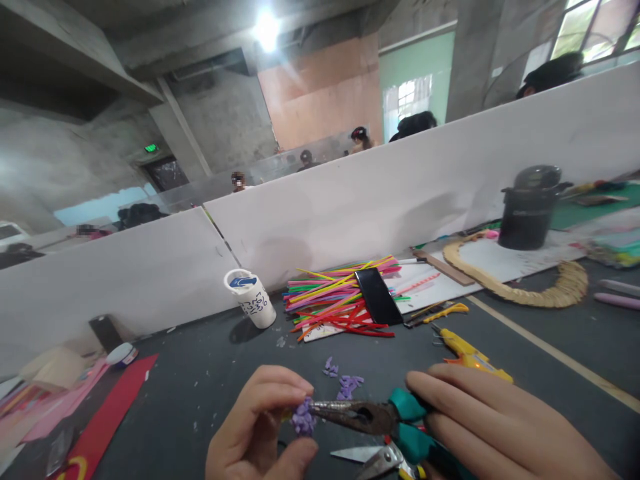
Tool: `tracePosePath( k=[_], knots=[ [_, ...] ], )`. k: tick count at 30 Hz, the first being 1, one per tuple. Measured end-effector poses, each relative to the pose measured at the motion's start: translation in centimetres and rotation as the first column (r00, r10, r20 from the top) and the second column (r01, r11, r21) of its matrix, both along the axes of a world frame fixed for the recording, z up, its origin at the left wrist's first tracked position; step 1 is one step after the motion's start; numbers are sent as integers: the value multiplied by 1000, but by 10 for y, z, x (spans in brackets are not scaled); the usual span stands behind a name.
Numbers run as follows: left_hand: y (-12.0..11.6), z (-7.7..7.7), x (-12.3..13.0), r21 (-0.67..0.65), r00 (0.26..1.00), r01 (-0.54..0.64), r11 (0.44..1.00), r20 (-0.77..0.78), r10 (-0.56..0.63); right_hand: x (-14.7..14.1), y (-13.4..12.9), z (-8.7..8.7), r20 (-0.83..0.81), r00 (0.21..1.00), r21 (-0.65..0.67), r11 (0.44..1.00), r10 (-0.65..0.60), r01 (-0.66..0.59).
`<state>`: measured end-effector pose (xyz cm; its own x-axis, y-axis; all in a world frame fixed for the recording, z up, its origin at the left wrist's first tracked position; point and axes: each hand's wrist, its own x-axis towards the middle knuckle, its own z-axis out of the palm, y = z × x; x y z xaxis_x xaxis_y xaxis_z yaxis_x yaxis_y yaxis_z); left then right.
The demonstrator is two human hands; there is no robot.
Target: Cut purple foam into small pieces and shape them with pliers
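Observation:
Between the thumb and fingers of my left hand [263,423] is a small purple cluster of little pieces [303,417]. My right hand [493,417] is wrapped round the green handles of needle-nose pliers [367,416]. The pliers' jaw tips touch the right side of the cluster; whether they pinch a piece is too small to tell. Just beyond lie loose purple pieces [349,385] on the dark table. Below the pliers, partly hidden, rest scissors [383,459] with their blades pointing left.
Behind my hands lie many coloured pipe cleaners [320,300] with a black phone [379,297] on them. A white cup [257,303] stands to their left. A yellow glue gun [470,353] lies at right, near a black canister [529,210]. A white partition [350,207] runs behind.

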<state>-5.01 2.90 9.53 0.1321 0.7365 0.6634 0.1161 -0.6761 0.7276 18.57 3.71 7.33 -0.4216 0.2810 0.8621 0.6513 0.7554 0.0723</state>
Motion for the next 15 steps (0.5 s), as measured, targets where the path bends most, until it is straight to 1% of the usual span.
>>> tracePosePath(
  k=[9, 12, 14, 15],
  knots=[
    [-2, 0, -1, 5, 1000, -13, 1000, 17, 13, 0, 1, 0, 6, 1000, 18, 1000, 0, -1],
    [-3, 1, 1, -24, 999, -26, 999, 29, 26, -1, 0, 0, 4, 1000, 23, 1000, -13, 13],
    [-4, 1, 4, -25, 997, -24, 999, 69, 26, 0, 0, -1, 7, 1000, 19, 1000, -17, 17],
    [-5, 1, 7, -55, 993, -30, 998, 110, 36, 0, 0, -1, 9, 1000, 19, 1000, -16, 16]
  ],
)
